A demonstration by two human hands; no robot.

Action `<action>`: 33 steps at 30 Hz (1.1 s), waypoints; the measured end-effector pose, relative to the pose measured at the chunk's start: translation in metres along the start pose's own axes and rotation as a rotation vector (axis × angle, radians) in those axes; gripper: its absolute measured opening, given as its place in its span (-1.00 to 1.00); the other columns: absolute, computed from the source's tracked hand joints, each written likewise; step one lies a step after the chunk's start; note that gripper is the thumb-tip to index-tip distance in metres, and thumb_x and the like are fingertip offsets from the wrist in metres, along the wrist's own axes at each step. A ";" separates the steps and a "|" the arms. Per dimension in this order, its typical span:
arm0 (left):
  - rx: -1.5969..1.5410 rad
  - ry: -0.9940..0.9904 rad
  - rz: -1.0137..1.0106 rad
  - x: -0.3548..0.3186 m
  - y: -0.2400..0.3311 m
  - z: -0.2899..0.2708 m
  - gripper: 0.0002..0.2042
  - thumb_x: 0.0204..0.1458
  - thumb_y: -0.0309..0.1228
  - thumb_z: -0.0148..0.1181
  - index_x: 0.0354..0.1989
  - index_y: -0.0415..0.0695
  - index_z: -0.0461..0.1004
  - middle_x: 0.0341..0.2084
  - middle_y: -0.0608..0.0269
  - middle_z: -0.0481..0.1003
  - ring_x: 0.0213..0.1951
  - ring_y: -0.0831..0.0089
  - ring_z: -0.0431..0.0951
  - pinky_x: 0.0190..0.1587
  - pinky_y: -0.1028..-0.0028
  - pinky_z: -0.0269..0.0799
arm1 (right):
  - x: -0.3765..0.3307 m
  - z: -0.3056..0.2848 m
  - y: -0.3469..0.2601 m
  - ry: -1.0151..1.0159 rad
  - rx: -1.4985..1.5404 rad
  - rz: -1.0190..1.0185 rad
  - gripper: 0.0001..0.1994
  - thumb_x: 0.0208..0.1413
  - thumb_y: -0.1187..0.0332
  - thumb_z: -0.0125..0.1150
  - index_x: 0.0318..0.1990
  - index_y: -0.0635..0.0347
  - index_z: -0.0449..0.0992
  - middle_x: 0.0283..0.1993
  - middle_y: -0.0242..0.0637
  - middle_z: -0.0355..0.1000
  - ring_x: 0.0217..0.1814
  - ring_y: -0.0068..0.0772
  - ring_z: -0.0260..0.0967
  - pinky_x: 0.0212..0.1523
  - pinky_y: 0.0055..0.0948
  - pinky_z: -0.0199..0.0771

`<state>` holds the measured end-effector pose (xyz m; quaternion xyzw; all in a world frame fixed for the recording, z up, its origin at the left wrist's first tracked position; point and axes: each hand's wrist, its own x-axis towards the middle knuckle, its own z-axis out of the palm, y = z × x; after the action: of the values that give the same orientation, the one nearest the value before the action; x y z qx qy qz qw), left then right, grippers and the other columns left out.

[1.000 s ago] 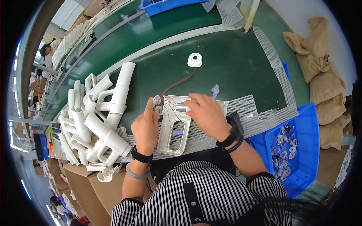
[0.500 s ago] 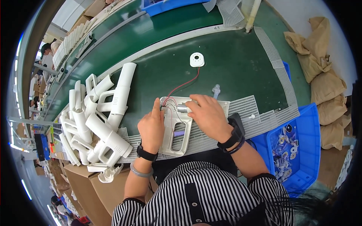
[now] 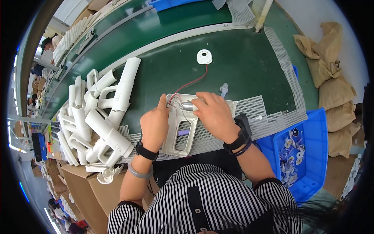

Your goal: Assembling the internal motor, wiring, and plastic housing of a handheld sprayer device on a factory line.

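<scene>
A white plastic housing half (image 3: 189, 150) with a looped handle lies open side up before me. In its upper part sits a silver cylindrical motor (image 3: 187, 106) with thin wires beside it. My right hand (image 3: 216, 119) is closed round the motor's right end, thumb and fingers over the housing. My left hand (image 3: 154, 124) is at the housing's upper left edge, index finger straight, other fingers curled; what they pinch there is hidden. A red wire (image 3: 196, 80) runs from near the left fingertip to a round-cornered white plate (image 3: 204, 57) with a dark centre hole. A purple piece (image 3: 182, 133) shows by the handle.
White handled housings (image 3: 109, 128) are heaped at left, above a cardboard box (image 3: 78, 175). A clear plastic fitting (image 3: 223, 89) lies beyond the right hand. Grey mesh matting (image 3: 253, 113) lines the table's near edge. A blue bin (image 3: 317, 148) with small parts stands at right, near brown sacks (image 3: 339, 93).
The view has shifted slightly. Both hands stay at nearly the same places on the housing, and the right hand keeps its hold at the motor.
</scene>
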<state>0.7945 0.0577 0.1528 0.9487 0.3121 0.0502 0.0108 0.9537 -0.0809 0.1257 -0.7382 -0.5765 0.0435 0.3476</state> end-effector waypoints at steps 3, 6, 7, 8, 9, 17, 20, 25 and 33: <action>-0.083 -0.017 -0.023 -0.002 -0.003 -0.010 -0.54 0.15 -0.31 0.19 0.21 -0.19 0.38 -0.61 0.13 0.55 -0.55 0.14 0.57 -0.48 0.22 0.44 | -0.001 0.003 0.001 0.037 -0.011 -0.011 -0.70 0.02 0.37 0.33 -0.06 0.16 0.52 0.09 -0.19 0.42 0.14 -0.10 0.38 0.14 -0.17 0.36; -0.146 0.076 -0.050 -0.008 0.008 -0.019 -0.57 0.10 -0.33 0.25 0.14 -0.20 0.43 -0.47 0.09 0.56 -0.39 0.11 0.56 -0.36 0.22 0.45 | -0.002 0.004 0.005 0.073 -0.056 -0.046 -0.73 0.03 0.35 0.32 -0.09 0.15 0.52 0.06 -0.22 0.43 0.12 -0.14 0.39 0.17 -0.16 0.33; -0.167 0.226 -0.048 -0.016 0.012 -0.020 -0.62 0.08 -0.36 0.28 0.07 -0.20 0.48 -0.38 0.05 0.55 -0.29 0.07 0.55 -0.27 0.21 0.45 | -0.003 0.007 0.006 0.074 -0.080 -0.053 -0.72 0.03 0.34 0.32 -0.08 0.14 0.52 0.06 -0.24 0.44 0.13 -0.16 0.40 0.20 -0.14 0.31; -0.176 0.233 -0.050 -0.025 0.017 -0.023 -0.62 0.08 -0.36 0.28 0.07 -0.20 0.48 -0.38 0.05 0.55 -0.29 0.07 0.55 -0.27 0.21 0.45 | -0.004 0.006 0.005 0.072 -0.091 -0.058 -0.72 0.03 0.34 0.32 -0.08 0.14 0.52 0.06 -0.24 0.44 0.13 -0.16 0.40 0.20 -0.14 0.31; -0.226 0.182 0.034 -0.036 0.022 -0.026 -0.65 0.05 -0.38 0.30 0.02 -0.20 0.50 -0.32 0.07 0.52 -0.23 0.07 0.52 -0.22 0.21 0.45 | -0.004 0.005 0.005 0.070 -0.110 -0.051 -0.71 0.03 0.33 0.33 -0.07 0.12 0.53 0.06 -0.25 0.45 0.13 -0.18 0.40 0.24 -0.13 0.29; -0.105 0.128 0.245 -0.055 0.039 -0.011 -0.87 -0.09 -0.44 0.18 -0.35 -0.10 0.57 -0.36 0.22 0.40 -0.25 0.27 0.47 -0.31 0.35 0.49 | -0.002 0.000 0.002 -0.024 -0.137 -0.027 -0.66 0.06 0.31 0.32 0.01 0.09 0.51 0.10 -0.26 0.45 0.18 -0.19 0.39 0.34 -0.03 0.20; -0.059 0.077 0.271 -0.052 0.031 -0.012 -0.87 -0.08 -0.43 0.22 -0.33 -0.09 0.59 -0.37 0.22 0.41 -0.26 0.24 0.49 -0.30 0.32 0.48 | -0.004 -0.009 -0.002 -0.012 -0.164 -0.102 -0.60 0.07 0.27 0.32 0.08 0.13 0.49 0.16 -0.16 0.42 0.25 -0.10 0.33 0.37 0.01 0.15; -0.375 0.068 0.188 -0.057 -0.010 -0.022 -0.80 0.04 -0.36 0.30 -0.20 -0.16 0.59 -0.50 0.17 0.55 -0.38 0.29 0.61 -0.34 0.33 0.49 | -0.051 -0.075 -0.032 -0.105 -0.019 -0.092 -0.51 0.11 0.21 0.30 0.16 0.24 0.44 0.23 -0.03 0.35 0.35 0.04 0.22 0.36 0.02 0.15; -1.101 -0.240 -0.283 -0.058 -0.017 -0.026 -0.78 0.06 -0.45 0.30 -0.14 -0.24 0.52 -0.52 0.07 0.53 -0.49 0.22 0.54 -0.31 0.33 0.50 | -0.022 -0.113 -0.044 -0.395 -0.042 -0.265 -0.63 0.15 0.23 0.25 0.06 0.21 0.51 0.04 -0.12 0.49 0.12 -0.04 0.41 0.14 -0.17 0.36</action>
<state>0.7351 0.0368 0.1722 0.7513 0.3605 0.0954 0.5444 0.9629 -0.1481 0.2286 -0.6403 -0.7260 0.1289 0.2151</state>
